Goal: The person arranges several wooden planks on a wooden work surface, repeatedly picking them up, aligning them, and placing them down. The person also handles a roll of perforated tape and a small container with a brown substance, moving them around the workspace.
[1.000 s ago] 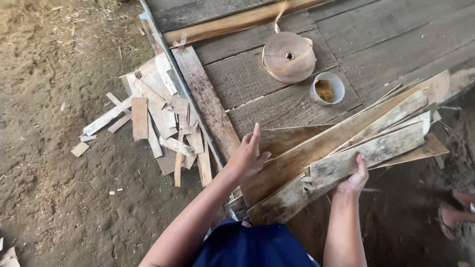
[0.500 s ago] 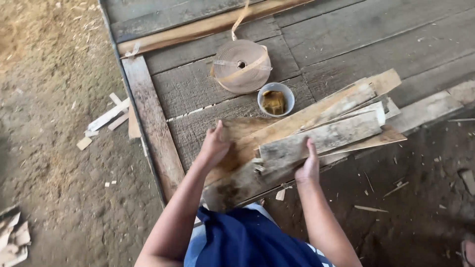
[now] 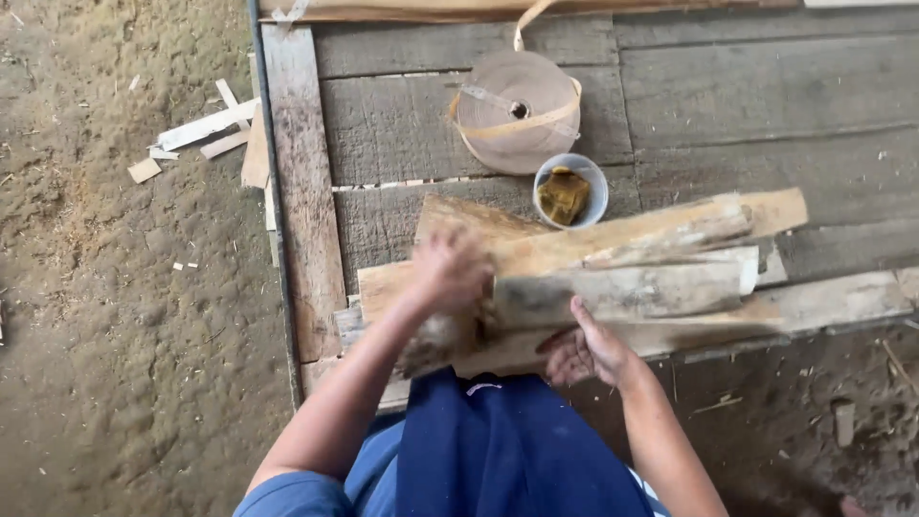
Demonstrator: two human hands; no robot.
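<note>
wood strips (image 3: 622,278) turned level, right hand (image 3: 586,350) underneath

Pale tan wood strips (image 3: 622,278) — grey-stained; brown tape roll (image 3: 517,110); white cup (image 3: 571,191); navy cloth (image 3: 507,450).

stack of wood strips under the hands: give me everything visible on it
The stack of wood strips is thin, flat, rough-edged veneer-like slats, tan with grey weathered patches, lying roughly level across the plank platform, ends uneven. The left hand, blurred, rests on its near-left end; the right hand grips its lower edge. A small white cup sits just behind it.
</note>
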